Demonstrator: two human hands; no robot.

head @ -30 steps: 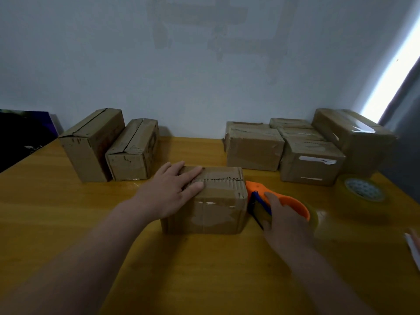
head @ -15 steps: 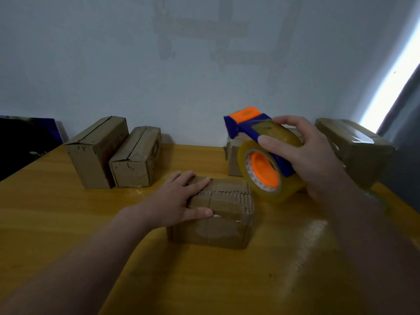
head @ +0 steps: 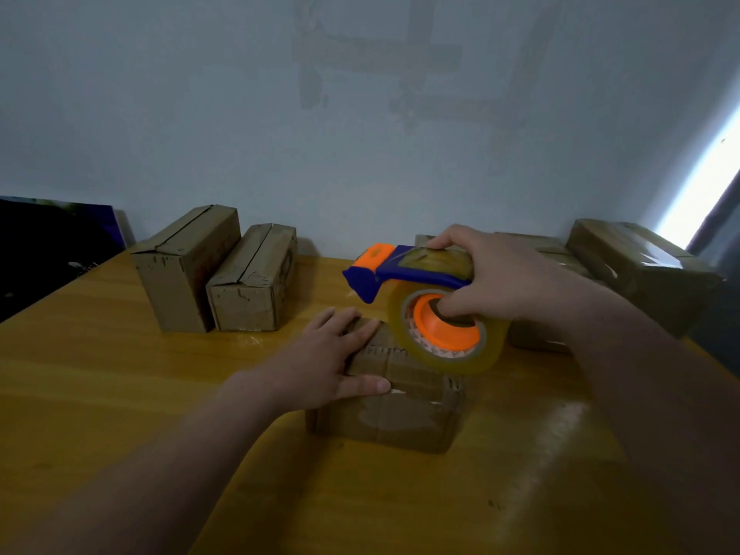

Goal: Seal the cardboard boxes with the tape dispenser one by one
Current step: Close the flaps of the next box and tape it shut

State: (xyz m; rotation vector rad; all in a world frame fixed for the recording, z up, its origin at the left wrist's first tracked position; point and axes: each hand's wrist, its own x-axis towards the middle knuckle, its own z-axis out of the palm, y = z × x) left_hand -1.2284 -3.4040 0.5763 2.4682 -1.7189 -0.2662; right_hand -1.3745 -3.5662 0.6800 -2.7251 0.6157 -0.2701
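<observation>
A small cardboard box (head: 404,414) lies in the middle of the yellow wooden table (head: 120,394). My left hand (head: 320,362) lies flat on the box's top left side, fingers straight, thumb along the front edge. My right hand (head: 500,278) grips the blue and orange tape dispenser (head: 424,298) with its clear tape roll, held in the air just above the box's far right part. The dispenser's blue nose points left. My thumb reaches into the orange core.
Two cardboard boxes (head: 188,270) (head: 252,282) stand at the back left by the wall. Several taped boxes (head: 640,270) sit at the back right, partly hidden by my right arm. A dark panel (head: 48,242) leans at the far left.
My right hand lifted the tape dispenser from the table beside the box, then lowered it closer over the box top and levelled it. My left hand stayed on the box.
</observation>
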